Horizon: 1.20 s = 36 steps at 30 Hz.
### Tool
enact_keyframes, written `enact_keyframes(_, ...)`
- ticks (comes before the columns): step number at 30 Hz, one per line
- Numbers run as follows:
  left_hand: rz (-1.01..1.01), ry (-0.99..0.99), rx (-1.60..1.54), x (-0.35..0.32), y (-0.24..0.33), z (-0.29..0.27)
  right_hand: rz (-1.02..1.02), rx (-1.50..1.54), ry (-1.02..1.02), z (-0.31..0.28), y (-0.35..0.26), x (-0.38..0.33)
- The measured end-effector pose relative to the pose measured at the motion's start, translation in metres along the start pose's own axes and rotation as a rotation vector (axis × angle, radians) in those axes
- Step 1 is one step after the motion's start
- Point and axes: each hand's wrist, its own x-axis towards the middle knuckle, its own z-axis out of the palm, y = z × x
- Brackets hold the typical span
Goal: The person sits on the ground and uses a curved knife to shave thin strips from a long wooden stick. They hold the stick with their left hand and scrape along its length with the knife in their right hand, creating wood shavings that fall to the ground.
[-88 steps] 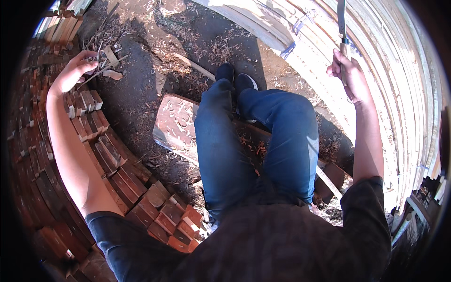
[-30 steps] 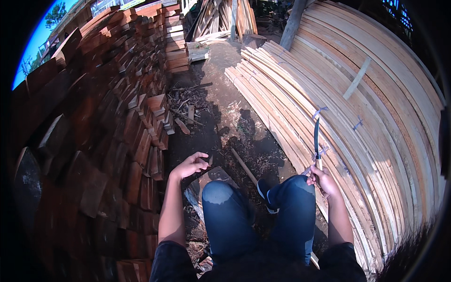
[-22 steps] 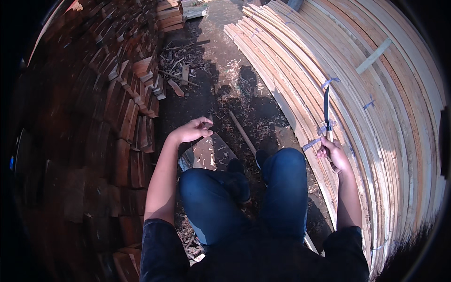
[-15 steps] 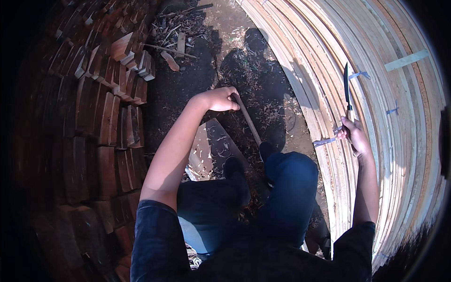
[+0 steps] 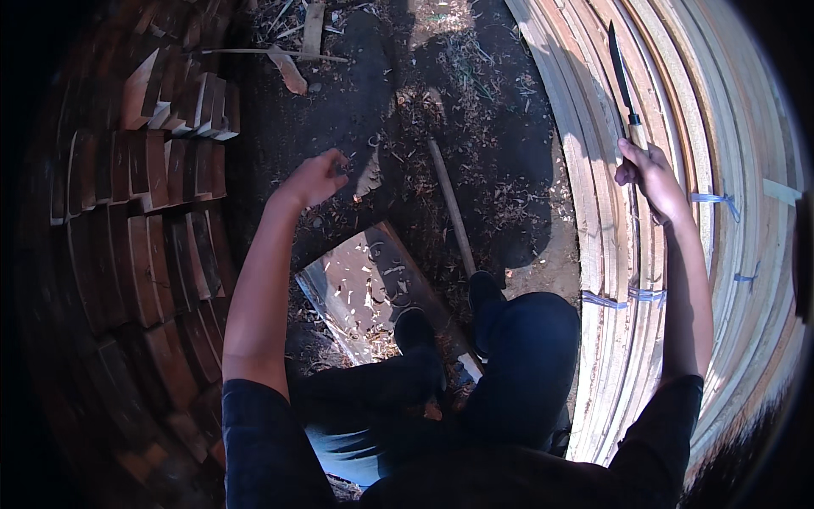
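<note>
In my right hand (image 5: 649,176) is a long knife (image 5: 625,85) with a dark blade and a pale wooden handle; my fingers are wrapped round the handle and the tip points away from me. This hand is over the bundled wood strips (image 5: 610,373) on the right. My left hand (image 5: 315,178) hangs in the air over the dark ground, its fingers apart and bent, nothing in them. To its right a thin wooden stick (image 5: 452,204) lies with its near end by my right shoe (image 5: 485,293).
A shavings-strewn board (image 5: 348,276) lies under my left foot. Stacked reddish-brown wood blocks (image 5: 140,254) rise on the left. Farther off are a thin stick (image 5: 271,54), a flat offcut (image 5: 313,32) and wood shavings. Blue ties (image 5: 604,300) bind the strips.
My left hand has let go of the stick and moved left. My right hand has lifted slightly farther away with the knife still in it. The whole view has shifted.
</note>
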Motion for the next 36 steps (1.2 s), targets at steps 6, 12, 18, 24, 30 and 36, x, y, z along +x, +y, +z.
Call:
enact_keyframes(6,-0.242,0.180,-0.544,-0.172,-0.120,0.092,0.044,0.087,-0.084,-0.001,0.007,0.011)
enact_keyframes(12,-0.642,0.097,-0.383,-0.392,-0.133,0.278,0.026,0.158,-0.178,-0.008,0.021,0.044)
enact_keyframes(18,-0.768,-0.112,-0.563,-0.438,-0.030,0.387,-0.017,-0.031,-0.188,-0.009,-0.021,0.080)
enact_keyframes(24,-0.765,-0.118,-0.599,-0.436,-0.029,0.356,-0.305,-0.099,-0.241,0.018,-0.124,0.102)
enact_keyframes(30,-0.682,-0.079,-0.555,-0.398,-0.083,0.309,-0.257,-0.228,-0.343,0.051,-0.117,0.065)
enact_keyframes(36,-0.568,0.026,-0.596,-0.302,-0.077,0.272,-0.186,-0.248,-0.313,0.050,-0.132,0.083)
